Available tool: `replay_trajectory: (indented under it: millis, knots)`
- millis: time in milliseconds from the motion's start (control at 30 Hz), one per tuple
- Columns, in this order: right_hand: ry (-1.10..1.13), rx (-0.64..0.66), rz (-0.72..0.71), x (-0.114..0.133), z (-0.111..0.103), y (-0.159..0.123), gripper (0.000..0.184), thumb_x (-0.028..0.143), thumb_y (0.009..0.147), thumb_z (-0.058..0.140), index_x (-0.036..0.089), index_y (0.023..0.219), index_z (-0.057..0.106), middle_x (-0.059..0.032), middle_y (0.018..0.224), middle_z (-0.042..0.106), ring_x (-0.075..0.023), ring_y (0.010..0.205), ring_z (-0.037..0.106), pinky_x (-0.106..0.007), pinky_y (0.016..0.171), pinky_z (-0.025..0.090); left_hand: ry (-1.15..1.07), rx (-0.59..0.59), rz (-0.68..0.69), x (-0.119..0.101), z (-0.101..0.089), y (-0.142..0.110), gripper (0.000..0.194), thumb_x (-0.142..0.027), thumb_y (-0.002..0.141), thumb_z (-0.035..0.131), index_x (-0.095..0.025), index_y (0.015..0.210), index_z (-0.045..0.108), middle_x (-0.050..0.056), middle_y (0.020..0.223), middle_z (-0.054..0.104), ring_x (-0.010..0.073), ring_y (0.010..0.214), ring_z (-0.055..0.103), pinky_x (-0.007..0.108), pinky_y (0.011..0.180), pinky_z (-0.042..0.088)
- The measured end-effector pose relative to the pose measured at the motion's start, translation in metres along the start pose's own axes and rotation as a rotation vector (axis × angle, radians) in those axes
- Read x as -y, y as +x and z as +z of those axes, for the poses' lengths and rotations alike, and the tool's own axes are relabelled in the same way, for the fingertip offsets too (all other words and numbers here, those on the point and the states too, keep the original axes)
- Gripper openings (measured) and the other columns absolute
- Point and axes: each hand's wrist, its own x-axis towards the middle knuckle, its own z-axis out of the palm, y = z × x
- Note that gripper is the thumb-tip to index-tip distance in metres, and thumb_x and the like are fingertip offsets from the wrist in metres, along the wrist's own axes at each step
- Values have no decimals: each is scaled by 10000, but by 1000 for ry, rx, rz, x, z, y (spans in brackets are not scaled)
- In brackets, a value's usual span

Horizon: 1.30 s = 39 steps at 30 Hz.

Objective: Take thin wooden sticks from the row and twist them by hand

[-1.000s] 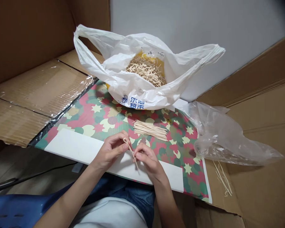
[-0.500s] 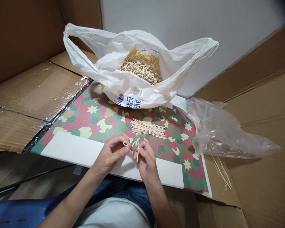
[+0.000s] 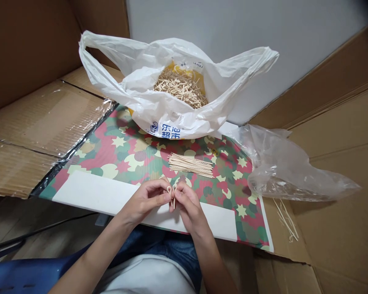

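Between my fingertips is a thin pale stick (image 3: pixel 174 194), bent so that two loops stand side by side. My left hand (image 3: pixel 151 199) pinches its left loop, and my right hand (image 3: pixel 188 204) pinches the right one. Whether it is one piece or two I cannot tell, as the fingers cover the lower part. Just beyond my hands lies a bundle of straight thin sticks (image 3: pixel 190 165) on the camouflage-patterned board (image 3: pixel 131 157). Behind it stands a white plastic bag (image 3: pixel 147 106), its mouth open, with many short pale pieces (image 3: pixel 180 87) inside.
A clear plastic bag (image 3: pixel 288 167) lies at the right edge of the board. Several loose sticks (image 3: pixel 286 220) rest on cardboard beside it. A white strip (image 3: pixel 92 190) runs along the board's near edge. Cardboard (image 3: pixel 33 118) flanks the left side.
My hands have come closer together. The right-hand part of the stick, an open bend before, now shows as a closed loop beside the left one.
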Motion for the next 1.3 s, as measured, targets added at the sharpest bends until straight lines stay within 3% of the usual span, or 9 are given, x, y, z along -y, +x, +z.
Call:
replay_trajectory:
  millis: [100,233,400,500,600,833,1067,1200,1300]
  knots:
    - [62,47,45,-1,-2,-2,154,318,780,556,182,735,501,34,568,517,-100,513,484,-230,563,360,-3,9,-11,2,2,-1,75,-206,777,618,-139,760,591,-14,740,481,127,606,602,280,664,442]
    - [-67,-62,-28,-6,-5,-6,161,323,790,508,200,715,439,35,570,504,-122,545,503,-254,590,386,93,-18,-15,3,5,-1,112,-238,800,593,-140,750,567,-11,704,503,116,623,570,260,660,429]
    - [-850,-231,-454,-3,-17,-10,82,197,807,459,215,734,426,-3,666,497,-155,631,487,-291,607,384,576,-90,-18,-6,3,5,147,-283,795,582,-140,765,599,17,741,547,126,698,518,234,654,405]
    - [-1238,-88,-675,7,-23,-10,113,122,794,417,214,729,431,-22,652,497,-174,635,452,-307,599,372,912,20,-32,-20,3,11,138,-266,802,547,-150,773,615,27,765,572,147,731,523,248,685,400]
    - [-1483,66,-747,18,-26,-9,145,92,803,378,209,739,434,-22,630,498,-174,602,423,-319,598,366,1173,154,-19,-35,4,16,114,-227,805,516,-167,798,612,23,750,588,163,731,527,254,684,383]
    - [-1580,167,-656,33,-22,-4,156,92,808,351,203,723,421,-27,648,489,-180,634,440,-305,570,364,1325,349,17,-55,8,23,117,-225,795,526,-167,714,587,25,720,562,168,698,540,235,596,339]
    - [-1565,202,-602,38,-24,-3,167,115,828,344,200,722,442,-25,652,498,-173,628,445,-296,567,358,1194,283,0,-52,7,25,154,-241,790,513,-156,731,627,22,685,585,140,641,514,206,527,335]
    - [-1497,143,-401,40,-27,-1,51,213,844,443,197,806,474,-11,669,520,-165,639,488,-291,599,377,1199,254,-23,-48,4,25,160,-233,793,492,-146,737,614,29,716,586,139,662,500,195,517,327]
    - [-1424,182,-328,40,-27,-1,32,214,837,462,206,807,462,-1,680,521,-153,633,494,-272,585,372,1178,284,-79,-44,1,25,175,-253,806,484,-140,748,604,24,731,585,134,662,500,201,551,343]
